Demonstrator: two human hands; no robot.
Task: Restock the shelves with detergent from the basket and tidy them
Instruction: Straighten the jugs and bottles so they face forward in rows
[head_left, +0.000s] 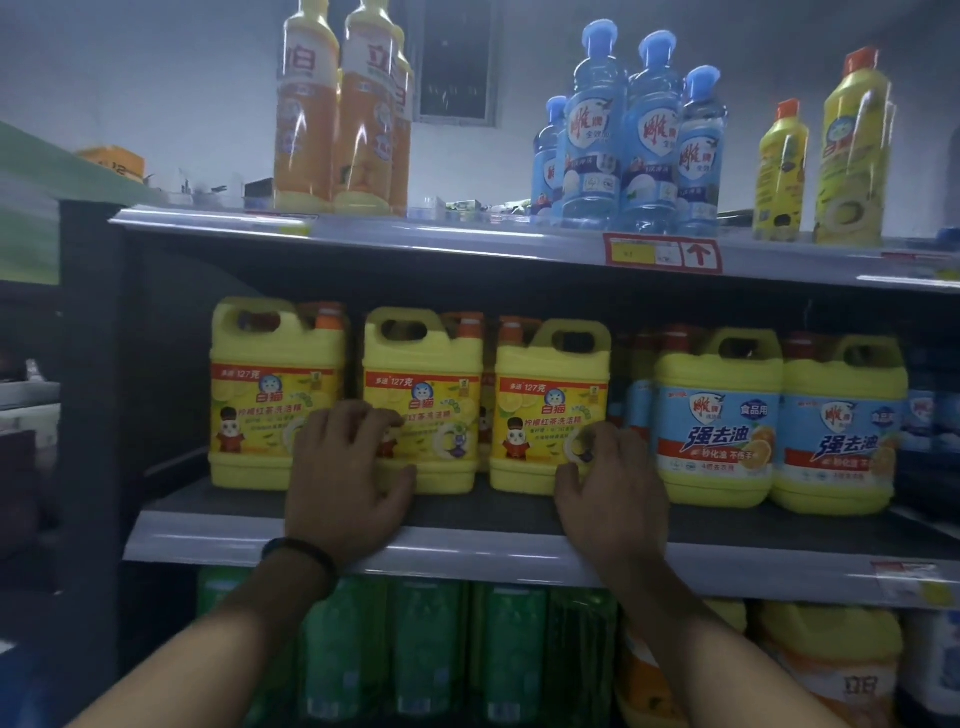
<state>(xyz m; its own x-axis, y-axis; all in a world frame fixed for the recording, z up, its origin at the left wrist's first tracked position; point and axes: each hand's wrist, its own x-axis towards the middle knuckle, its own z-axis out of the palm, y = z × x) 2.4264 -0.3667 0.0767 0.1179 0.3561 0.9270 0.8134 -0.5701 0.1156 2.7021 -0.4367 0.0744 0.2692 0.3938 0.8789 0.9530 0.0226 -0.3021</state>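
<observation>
We rest our left hand (348, 467) and right hand (613, 488), both open, on yellow jugs (431, 374) that look heavy and slippery, best lifted by the top handle (406, 314)

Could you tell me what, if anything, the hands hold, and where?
Nothing is lifted: left hand rests low on the middle yellow jug, right hand on the third yellow jug, lower right corner.
</observation>
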